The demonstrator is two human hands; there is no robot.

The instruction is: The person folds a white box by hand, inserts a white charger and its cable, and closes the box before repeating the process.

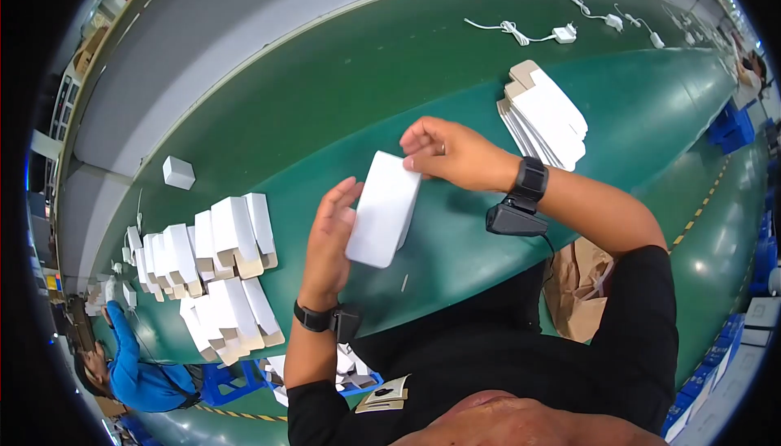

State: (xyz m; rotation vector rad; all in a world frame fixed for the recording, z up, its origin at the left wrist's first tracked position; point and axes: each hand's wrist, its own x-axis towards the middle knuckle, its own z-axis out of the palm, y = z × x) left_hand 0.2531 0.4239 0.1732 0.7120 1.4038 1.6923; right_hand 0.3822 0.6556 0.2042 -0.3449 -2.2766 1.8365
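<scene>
A white carton (382,210), long and narrow with a smooth pale face, is tilted in front of me over the green table. My left hand (329,230) is along its left side, thumb against the edge and fingers stretched upward beside it. At the carton's far right corner is my right hand (447,153); its thumb meets the corner while the bent fingers stay apart from the thumb. The carton hides part of the left palm. Black straps with small dark devices circle both wrists.
Flattened white cartons (545,117) are stacked to the right. Several formed cartons (232,230) stand in rows at left, near a lone white box (179,172). White chargers with cables (563,34) lie along the far belt. A co-worker in blue (142,373) sits at lower left. A brown paper bag (576,291) is below the table edge.
</scene>
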